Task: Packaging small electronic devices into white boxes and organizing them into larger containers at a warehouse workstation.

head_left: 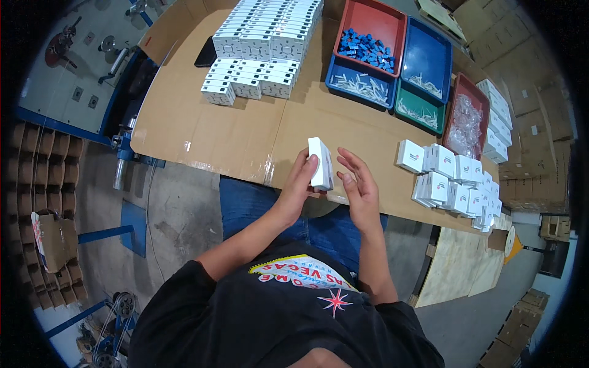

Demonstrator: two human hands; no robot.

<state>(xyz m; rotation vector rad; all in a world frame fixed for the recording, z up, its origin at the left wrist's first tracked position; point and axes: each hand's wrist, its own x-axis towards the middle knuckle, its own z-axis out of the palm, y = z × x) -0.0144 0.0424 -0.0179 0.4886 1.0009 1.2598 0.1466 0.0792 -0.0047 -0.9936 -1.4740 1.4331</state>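
L hand grips white box over near edge of desk, long axis approx. near-far; R hand just right of box, fingers spread, nothing gripped.

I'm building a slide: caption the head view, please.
Left hand holds a small white box, right hand open beside it, stacked boxes and coloured trays beyond.

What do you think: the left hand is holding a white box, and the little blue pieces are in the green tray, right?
The tray's colour is wrong: the head view shows the little blue pieces in the far red tray. The left hand is holding a white box.
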